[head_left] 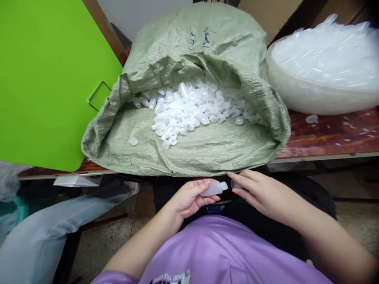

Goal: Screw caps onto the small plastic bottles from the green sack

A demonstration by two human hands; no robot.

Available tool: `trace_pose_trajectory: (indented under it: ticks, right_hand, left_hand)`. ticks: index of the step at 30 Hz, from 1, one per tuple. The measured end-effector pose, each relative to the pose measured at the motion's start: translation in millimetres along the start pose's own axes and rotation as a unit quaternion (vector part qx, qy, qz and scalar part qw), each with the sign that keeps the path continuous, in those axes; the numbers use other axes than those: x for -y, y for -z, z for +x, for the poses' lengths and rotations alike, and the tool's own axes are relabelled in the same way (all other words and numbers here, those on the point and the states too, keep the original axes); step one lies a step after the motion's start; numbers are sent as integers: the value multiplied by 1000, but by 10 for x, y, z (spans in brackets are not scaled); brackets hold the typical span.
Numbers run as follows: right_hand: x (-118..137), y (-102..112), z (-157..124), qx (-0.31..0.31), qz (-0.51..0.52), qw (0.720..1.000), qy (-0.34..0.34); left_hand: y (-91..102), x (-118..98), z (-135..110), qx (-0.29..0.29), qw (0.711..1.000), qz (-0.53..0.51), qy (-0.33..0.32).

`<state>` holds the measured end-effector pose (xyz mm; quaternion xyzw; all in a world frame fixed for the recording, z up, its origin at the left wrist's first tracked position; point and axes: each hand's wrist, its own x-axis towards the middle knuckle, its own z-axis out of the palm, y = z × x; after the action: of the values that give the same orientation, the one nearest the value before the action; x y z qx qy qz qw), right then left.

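My left hand (194,196) is closed around a small translucent white plastic bottle (213,188), its neck pointing right. Just right of that neck, my right hand (257,189) pinches a small translucent cap (236,184); a narrow gap parts cap and bottle. Both hands are above my lap, close to the table's front edge. Beyond them lies a green woven sack (189,157) with its mouth spread toward me. Many loose white plastic pieces (189,106), shaped like caps or short tubes, are heaped inside the mouth.
At the right, a large white bowl (319,98) is heaped with translucent plastic pieces. One loose piece (312,118) lies on the red-brown table (331,134). A bright green board (53,79) with a metal loop stands left. Another person's jeans-clad leg (59,225) is at lower left.
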<state>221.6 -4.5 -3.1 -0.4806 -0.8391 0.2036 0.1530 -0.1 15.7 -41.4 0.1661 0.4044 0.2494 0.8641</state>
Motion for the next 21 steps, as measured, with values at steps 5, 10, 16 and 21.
trace_pose_trajectory:
  ticks: [5,10,16,21]
  right_hand:
    - [49,-86,-29,-14,81,996,-22]
    - [67,-119,-65,-102,59,991,66]
    - [84,-220,-131,-165,-29,951,258]
    - [24,-434,-32,-79,52,991,98]
  left_hand:
    - [-114,-19,-26,9,996,75,-36]
    - [-210,-110,-125,-35,977,198,-71]
    - [-124,-99,-115,-17,931,364,2]
    - [55,-43,-15,-40,911,411,2]
